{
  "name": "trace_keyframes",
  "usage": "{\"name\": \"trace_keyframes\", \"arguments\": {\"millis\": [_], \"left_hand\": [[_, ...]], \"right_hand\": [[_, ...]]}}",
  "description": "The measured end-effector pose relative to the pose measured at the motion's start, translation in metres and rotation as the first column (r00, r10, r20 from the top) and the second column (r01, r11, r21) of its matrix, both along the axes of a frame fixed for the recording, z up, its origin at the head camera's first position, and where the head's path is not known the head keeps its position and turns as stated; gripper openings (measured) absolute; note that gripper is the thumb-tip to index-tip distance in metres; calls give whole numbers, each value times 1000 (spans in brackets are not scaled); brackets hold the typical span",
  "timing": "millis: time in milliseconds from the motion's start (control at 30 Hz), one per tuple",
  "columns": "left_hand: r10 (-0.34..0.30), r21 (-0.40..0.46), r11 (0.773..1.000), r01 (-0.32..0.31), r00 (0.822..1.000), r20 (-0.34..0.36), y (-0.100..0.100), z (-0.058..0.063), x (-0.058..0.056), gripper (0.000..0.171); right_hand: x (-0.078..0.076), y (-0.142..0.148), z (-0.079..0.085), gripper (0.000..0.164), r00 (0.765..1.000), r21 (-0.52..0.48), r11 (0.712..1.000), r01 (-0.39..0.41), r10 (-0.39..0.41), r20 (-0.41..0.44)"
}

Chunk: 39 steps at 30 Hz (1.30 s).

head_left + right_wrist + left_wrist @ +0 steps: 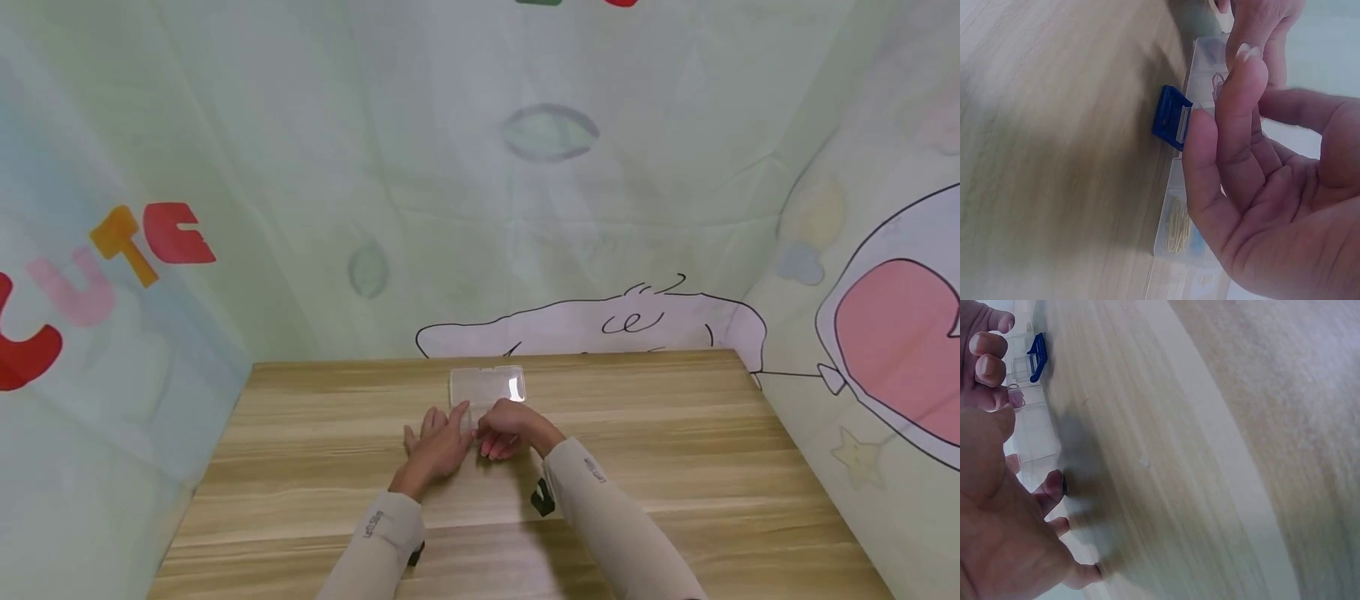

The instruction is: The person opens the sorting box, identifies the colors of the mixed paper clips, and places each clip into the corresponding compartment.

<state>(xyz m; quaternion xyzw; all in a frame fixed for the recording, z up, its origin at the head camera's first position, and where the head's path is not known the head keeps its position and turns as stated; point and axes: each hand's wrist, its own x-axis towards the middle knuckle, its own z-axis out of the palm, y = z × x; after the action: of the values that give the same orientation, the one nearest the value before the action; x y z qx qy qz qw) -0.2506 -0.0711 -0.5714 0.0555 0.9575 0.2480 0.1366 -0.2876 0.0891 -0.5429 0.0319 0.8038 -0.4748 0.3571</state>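
A clear plastic compartment box, its lid (pixel 480 385) lying back, is on the table under both hands. A blue latch (pixel 1171 117) stands out from its front side. My right hand (pixel 508 425) is over the box with thumb and index finger together, pinching a small pink paper clip (pixel 1217 83); part of the clip is hidden behind a finger. My left hand (pixel 441 446) rests at the left part of the box, fingers spread, thumb close to the clip. Pale yellow paper clips (pixel 1177 226) lie in a compartment on the right.
The wood-grain table (pixel 315 467) runs back to a printed cloth wall (pixel 450 208), with more cloth on both sides. Dark pieces show under each sleeve cuff. A small pale speck (pixel 1145 462) is on the table in front of the box.
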Motion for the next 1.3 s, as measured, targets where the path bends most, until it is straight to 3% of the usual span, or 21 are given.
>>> {"name": "trace_keyframes", "arguments": {"millis": [267,567,667,767,833,933,1000,1100,1300], "left_hand": [[-7,10,1000,7,1000,-4,-1,3,1,56],[-24,7,1000,24,1000,-14,0,3,1,56],[-22,12,1000,22,1000,-16,1,2,2,56],[-13,16,1000,13,1000,-3,1,2,2,57],[-6,17,1000,6,1000,6,1,2,1,58],[1,15,1000,-1,1000,13,0,1,0,59],[4,14,1000,-4,1000,15,0,1,0,59],[5,13,1000,-5,1000,16,1,2,1,59],[3,18,1000,-3,1000,20,1,4,2,59]], "right_hand": [[2,-2,-1,18,996,47,999,-20,24,-86],[4,-1,3,20,971,149,989,-24,58,-231],[-1,7,4,23,971,99,995,18,6,-239],[-7,19,4,23,980,-74,989,131,-141,-138],[-10,26,5,19,966,-210,945,251,-258,-10],[-12,34,7,13,920,-347,852,392,-361,153],[-14,37,7,12,895,-390,806,445,-385,227],[-15,39,6,12,874,-421,768,483,-393,285],[-17,40,7,11,863,-428,754,499,-384,329]]}}
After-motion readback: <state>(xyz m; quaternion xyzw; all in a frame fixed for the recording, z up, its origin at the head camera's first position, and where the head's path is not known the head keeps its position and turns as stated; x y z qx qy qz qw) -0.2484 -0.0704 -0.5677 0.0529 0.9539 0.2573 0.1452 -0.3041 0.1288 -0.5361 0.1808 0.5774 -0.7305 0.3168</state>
